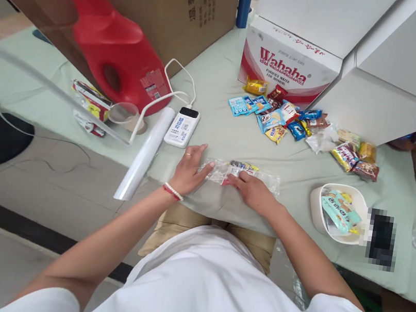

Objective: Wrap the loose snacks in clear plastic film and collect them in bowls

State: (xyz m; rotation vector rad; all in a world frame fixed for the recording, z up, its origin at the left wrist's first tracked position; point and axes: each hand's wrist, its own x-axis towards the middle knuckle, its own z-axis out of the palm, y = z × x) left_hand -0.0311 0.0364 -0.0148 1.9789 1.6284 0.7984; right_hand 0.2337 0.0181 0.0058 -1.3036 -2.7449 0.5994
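A person in a white shirt sits at the near edge of a worktop (210,140) covered in pale green cloth, both hands flat on a clear plastic bag (242,175) that lies just in front of them. The left hand (189,168), with a bead bracelet at the wrist and a ring on one finger, rests on the bag's left end, its fingers (202,168) loosely spread and pressing down rather than pinching. The right hand (252,188) lies over the bag's middle, its fingers (235,179) close together on the snack packets (241,167) inside. Judged from this pose, the bag is being flattened or sealed; the step looks best done by holding one end still while the other hand smooths evenly along the film, so that the packets stay flat and no air is trapped.

To the right, a white bowl (315,206) holds a teal packet (338,211). To the left lie a white roll (146,152) overhanging the edge and, just beside it, a white power bank (181,127) with its cable. Farther back, loose snack packets (276,115) are scattered across the cloth, well apart from the hands. Behind them stands a Wahaha water carton (290,64), with a red jug (117,54) on its side at the left and a large cardboard box (183,6) at the back.
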